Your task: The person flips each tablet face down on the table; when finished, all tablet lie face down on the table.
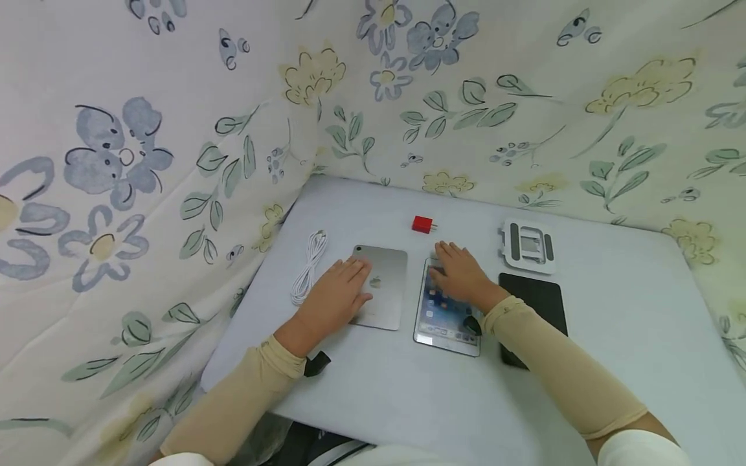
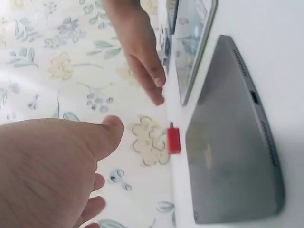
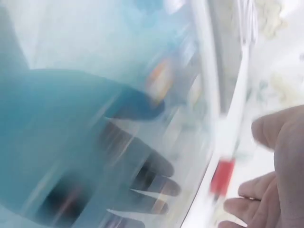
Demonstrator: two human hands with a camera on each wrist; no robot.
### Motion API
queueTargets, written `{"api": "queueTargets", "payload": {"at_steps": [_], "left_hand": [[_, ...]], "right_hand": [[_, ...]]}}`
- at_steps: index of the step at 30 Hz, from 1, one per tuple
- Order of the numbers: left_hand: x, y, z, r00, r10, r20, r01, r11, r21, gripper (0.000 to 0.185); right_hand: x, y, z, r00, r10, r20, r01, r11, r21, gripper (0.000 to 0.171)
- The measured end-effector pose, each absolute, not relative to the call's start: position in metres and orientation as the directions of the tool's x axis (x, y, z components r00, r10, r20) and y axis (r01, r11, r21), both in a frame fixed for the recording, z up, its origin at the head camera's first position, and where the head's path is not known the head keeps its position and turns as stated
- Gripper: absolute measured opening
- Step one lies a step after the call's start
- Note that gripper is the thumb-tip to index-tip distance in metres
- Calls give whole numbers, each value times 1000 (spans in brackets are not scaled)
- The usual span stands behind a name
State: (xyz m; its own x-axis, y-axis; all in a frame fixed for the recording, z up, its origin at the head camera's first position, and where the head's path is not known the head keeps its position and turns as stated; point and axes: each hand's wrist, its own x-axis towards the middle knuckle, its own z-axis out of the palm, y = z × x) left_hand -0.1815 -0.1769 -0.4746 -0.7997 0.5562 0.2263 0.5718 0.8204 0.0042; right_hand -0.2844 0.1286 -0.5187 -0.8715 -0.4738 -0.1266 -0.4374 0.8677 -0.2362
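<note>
My left hand (image 1: 335, 294) is over the left side of a silver tablet (image 1: 387, 291), which lies back up with an apple logo. In the left wrist view that hand (image 2: 52, 166) stands apart from the tablet (image 2: 228, 156), fingers loosely extended, holding nothing. The right hand (image 1: 463, 275) is over a white-framed tablet (image 1: 428, 327) whose screen is lit with app icons. Extended fingers of the right hand (image 3: 285, 166) are mirrored in the glossy screen (image 3: 118, 42), with a gap between hand and glass; its grasp is empty.
A red plug adapter (image 1: 422, 224) lies beyond the tablets. Left of them is a coiled white cable (image 1: 303, 278). On the right are a white folding stand (image 1: 529, 246) and a flat black tablet or case (image 1: 539, 301). Floral cloth (image 1: 443, 142) hangs behind the white table (image 1: 373, 382).
</note>
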Motion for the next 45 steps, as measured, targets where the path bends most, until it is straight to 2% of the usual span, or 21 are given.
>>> {"api": "queueTargets", "payload": {"at_steps": [6, 15, 19, 23, 27, 32, 39, 45], "left_hand": [[-183, -143, -472, -789, 600, 134, 604, 797, -7, 70], [-185, -74, -484, -699, 715, 20, 712, 699, -65, 80], [-182, -56, -492, -666, 745, -29, 745, 665, -51, 82], [-174, -33, -504, -594, 801, -73, 805, 593, -37, 81], [-169, -8, -513, -533, 840, -98, 846, 527, -83, 79], [-168, 17, -518, -507, 852, -132, 861, 493, -126, 79], [-166, 30, -524, -464, 876, -130, 875, 431, -219, 66], [-159, 41, -522, -360, 928, -96, 865, 293, -407, 45]], "right_hand": [[-279, 176, -524, -891, -430, -146, -386, 887, -254, 70], [-263, 221, -524, -915, -369, -162, -297, 889, -350, 67], [-262, 217, -523, -916, -369, -156, -284, 873, -397, 62], [-261, 216, -527, -912, -378, -159, -292, 871, -396, 58], [-261, 217, -529, -911, -387, -146, -308, 870, -385, 56], [-262, 214, -527, -907, -405, -115, -332, 856, -396, 52], [-267, 210, -528, -907, -412, -85, -346, 846, -407, 47], [-271, 212, -526, -927, -370, -58, -308, 842, -442, 40]]}}
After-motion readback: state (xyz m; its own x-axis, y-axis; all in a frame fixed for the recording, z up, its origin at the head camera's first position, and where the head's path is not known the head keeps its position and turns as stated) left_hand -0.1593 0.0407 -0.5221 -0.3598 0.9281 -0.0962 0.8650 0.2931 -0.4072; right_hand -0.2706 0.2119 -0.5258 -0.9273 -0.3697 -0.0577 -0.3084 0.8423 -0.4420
